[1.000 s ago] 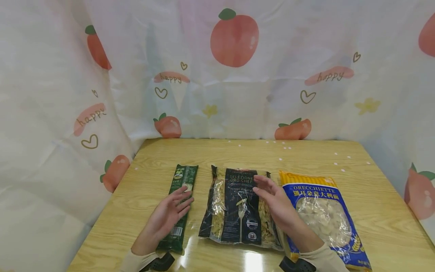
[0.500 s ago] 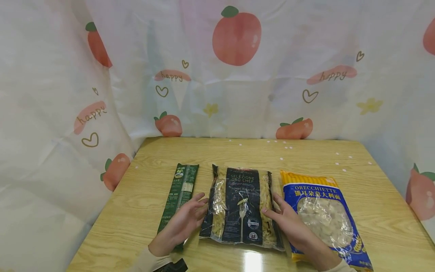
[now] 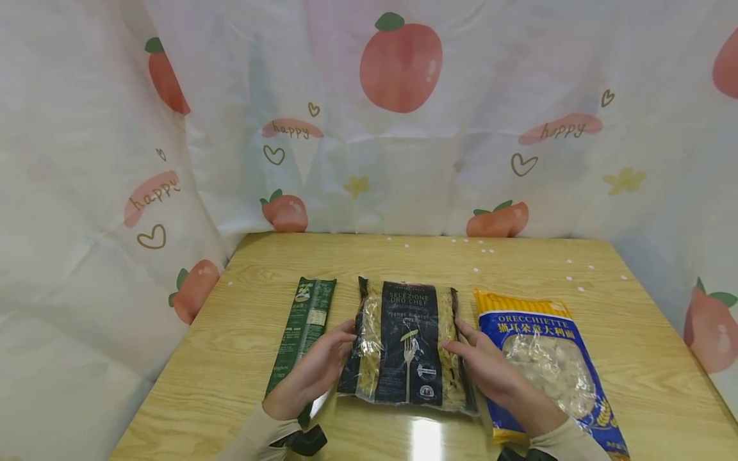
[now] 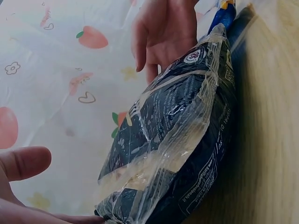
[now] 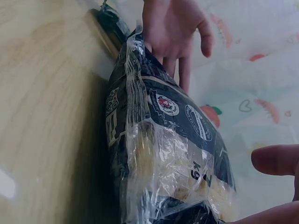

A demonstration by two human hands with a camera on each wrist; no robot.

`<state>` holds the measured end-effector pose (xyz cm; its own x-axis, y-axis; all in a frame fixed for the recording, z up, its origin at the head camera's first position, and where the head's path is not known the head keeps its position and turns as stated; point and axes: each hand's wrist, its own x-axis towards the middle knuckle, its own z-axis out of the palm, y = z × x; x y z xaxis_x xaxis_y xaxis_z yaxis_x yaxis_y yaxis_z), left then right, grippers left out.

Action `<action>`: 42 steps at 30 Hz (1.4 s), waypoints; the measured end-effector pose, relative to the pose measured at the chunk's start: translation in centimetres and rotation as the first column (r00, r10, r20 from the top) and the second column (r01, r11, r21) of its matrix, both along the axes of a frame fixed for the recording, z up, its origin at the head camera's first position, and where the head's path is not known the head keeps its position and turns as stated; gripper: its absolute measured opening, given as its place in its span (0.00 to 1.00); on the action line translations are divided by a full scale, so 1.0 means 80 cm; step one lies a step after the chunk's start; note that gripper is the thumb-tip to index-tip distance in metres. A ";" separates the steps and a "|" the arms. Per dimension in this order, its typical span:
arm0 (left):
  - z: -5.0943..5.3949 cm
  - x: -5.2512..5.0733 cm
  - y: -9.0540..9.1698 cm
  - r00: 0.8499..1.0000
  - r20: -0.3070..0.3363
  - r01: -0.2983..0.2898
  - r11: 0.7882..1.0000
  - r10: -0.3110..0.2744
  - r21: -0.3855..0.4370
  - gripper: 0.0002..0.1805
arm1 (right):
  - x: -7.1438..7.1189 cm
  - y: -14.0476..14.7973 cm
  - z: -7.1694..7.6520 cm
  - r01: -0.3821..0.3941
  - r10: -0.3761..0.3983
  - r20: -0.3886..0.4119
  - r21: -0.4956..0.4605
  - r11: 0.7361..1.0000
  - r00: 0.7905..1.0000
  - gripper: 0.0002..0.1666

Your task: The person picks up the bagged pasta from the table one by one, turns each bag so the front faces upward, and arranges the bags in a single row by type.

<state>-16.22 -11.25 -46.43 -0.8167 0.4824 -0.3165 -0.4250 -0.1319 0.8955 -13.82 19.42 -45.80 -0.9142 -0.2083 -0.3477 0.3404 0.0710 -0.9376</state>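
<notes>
A fruit-print cloth (image 3: 415, 176) hangs behind the wooden surface (image 3: 346, 259). On the right lies the blue-and-yellow orecchiette bag (image 3: 556, 371); at centre, between both hands, lies the black penne rigate bag (image 3: 408, 358); to its left lies the slim green spaghetti packet (image 3: 302, 323). The right hand (image 3: 490, 368) has a wide, unclosed grip at the penne bag's right edge, thumb lifted; the left hand (image 3: 317, 368) mirrors it at the left edge. Whether fingertips reach underneath, I cannot tell.

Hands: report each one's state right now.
Left hand: open, at one side of the black pasta bag.
Right hand: open, at the bag's other side.
</notes>
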 end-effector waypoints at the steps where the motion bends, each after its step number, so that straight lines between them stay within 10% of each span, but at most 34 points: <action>1: 0.000 -0.003 0.001 1.000 -0.002 -0.003 1.000 0.003 0.001 0.44 | -0.003 0.000 0.000 0.000 0.000 -0.003 0.000 1.000 1.000 0.53; 26: -0.005 -0.080 0.012 0.994 -0.009 -0.109 0.994 0.109 -0.032 0.36 | -0.075 0.008 0.002 -0.012 0.012 -0.001 -0.063 0.998 1.000 0.49; 34: 0.011 -0.073 0.016 0.989 -0.080 -0.126 0.992 0.124 -0.024 0.40 | -0.052 0.038 0.020 -0.028 0.025 -0.074 -0.031 0.999 0.997 0.46; 42: 0.053 -0.022 0.057 0.954 -0.285 -0.108 0.994 0.098 -0.019 0.37 | -0.004 0.115 0.030 0.074 -0.046 -0.196 0.135 0.988 0.980 0.45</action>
<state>-17.99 -6.69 -42.16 -0.9197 0.3843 -0.0799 -0.1392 -0.1290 0.9818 -14.15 28.63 -43.39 -0.9759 -0.1125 -0.1870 0.1633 0.1923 -0.9677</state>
